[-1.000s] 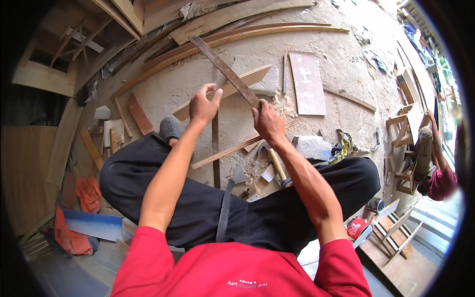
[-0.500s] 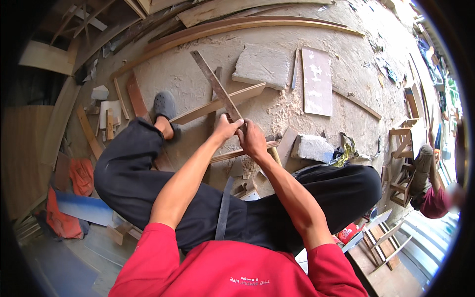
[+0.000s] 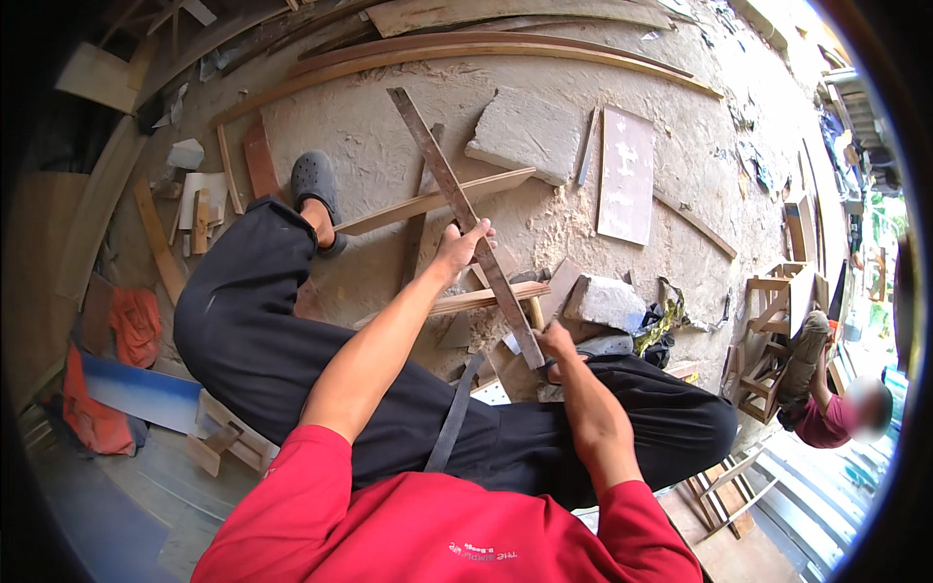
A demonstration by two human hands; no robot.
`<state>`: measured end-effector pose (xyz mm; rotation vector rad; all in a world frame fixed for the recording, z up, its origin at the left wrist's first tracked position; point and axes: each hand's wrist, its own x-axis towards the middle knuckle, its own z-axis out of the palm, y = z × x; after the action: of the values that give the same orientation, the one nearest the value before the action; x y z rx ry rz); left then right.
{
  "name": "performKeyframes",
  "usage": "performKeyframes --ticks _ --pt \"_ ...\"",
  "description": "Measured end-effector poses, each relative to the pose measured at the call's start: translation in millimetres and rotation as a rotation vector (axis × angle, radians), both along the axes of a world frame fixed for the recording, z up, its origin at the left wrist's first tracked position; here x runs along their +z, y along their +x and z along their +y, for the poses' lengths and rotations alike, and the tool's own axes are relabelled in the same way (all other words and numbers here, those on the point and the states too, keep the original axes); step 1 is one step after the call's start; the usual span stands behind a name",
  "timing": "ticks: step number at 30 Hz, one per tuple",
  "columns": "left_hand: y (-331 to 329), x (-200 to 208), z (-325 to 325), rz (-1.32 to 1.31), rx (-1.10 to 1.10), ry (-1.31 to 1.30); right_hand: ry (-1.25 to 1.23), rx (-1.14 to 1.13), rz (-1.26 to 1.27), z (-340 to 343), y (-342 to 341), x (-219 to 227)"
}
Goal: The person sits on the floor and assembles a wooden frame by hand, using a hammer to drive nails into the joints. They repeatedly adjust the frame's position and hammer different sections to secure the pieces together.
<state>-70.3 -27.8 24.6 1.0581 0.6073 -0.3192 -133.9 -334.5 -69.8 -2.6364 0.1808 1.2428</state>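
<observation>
Head view: the dark strip (image 3: 460, 209), gripped mid-length across a pale plank (image 3: 398, 207) by the left hand (image 3: 457, 253) alone, could be tilted if bumped by the right hand (image 3: 558, 342), whose hold near the wooden handle (image 3: 536, 313) cannot be told.

Passable: floor (image 3: 364, 136) between clog (image 3: 313, 173) and dark strip (image 3: 440, 171) | Obstacles: pale plank (image 3: 394, 210), grey block (image 3: 525, 136)

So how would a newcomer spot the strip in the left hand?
From the red shirt, follow the left forearm to the left hand. It holds a long, straight strip; unlike the paler boards it crosses, this one is dark and mottled.
</observation>
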Motion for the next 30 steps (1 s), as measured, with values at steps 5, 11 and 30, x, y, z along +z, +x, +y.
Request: performKeyframes --ticks 5,11,30 --pt "1 -17 -8 -0.086 0.070 0.046 0.013 0.035 -0.106 -13 -28 -42" --pt "10 -13 -3 -0.121 0.128 0.040 0.059 0.448 -0.361 -31 28 42" --pt "-22 -65 -40 -0.103 -0.459 0.287 0.782 -0.865 -0.063 -71 120 269"
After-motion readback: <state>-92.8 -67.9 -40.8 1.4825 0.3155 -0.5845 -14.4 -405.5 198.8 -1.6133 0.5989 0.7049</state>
